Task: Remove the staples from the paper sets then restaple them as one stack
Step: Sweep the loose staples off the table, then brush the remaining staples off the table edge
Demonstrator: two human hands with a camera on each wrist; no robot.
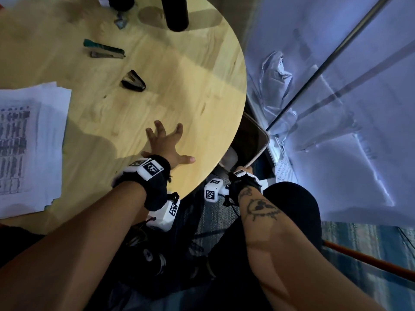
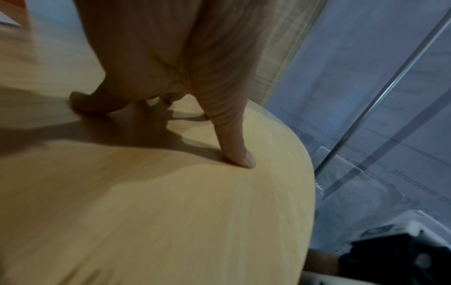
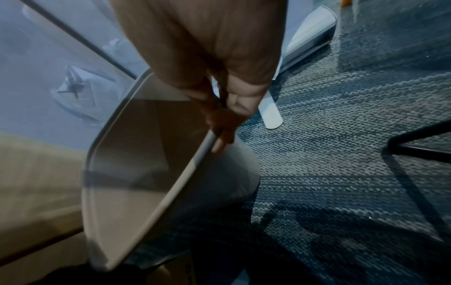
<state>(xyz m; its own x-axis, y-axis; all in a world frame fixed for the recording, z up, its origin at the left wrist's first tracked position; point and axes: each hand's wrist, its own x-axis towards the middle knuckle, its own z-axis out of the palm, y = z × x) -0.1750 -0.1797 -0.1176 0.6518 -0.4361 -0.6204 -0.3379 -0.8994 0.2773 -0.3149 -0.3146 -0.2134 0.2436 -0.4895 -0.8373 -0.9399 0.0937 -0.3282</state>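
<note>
A stack of printed papers (image 1: 29,144) lies at the left edge of the round wooden table (image 1: 190,81). A green and silver stapler (image 1: 104,50) and a black staple remover (image 1: 133,81) lie farther back. My left hand (image 1: 166,143) lies spread on the tabletop near its right edge, fingers straight; the left wrist view shows the thumb (image 2: 238,154) and a finger pressed on the wood. My right hand (image 3: 219,123) is below the table edge and grips the rim of a pale waste bin (image 3: 151,165), tilted beside the table.
A black cylinder (image 1: 176,12) stands at the back of the table. Clear plastic sheeting (image 1: 336,97) and a metal rod hang to the right. Blue carpet (image 3: 354,135) covers the floor, with a black chair leg at the right.
</note>
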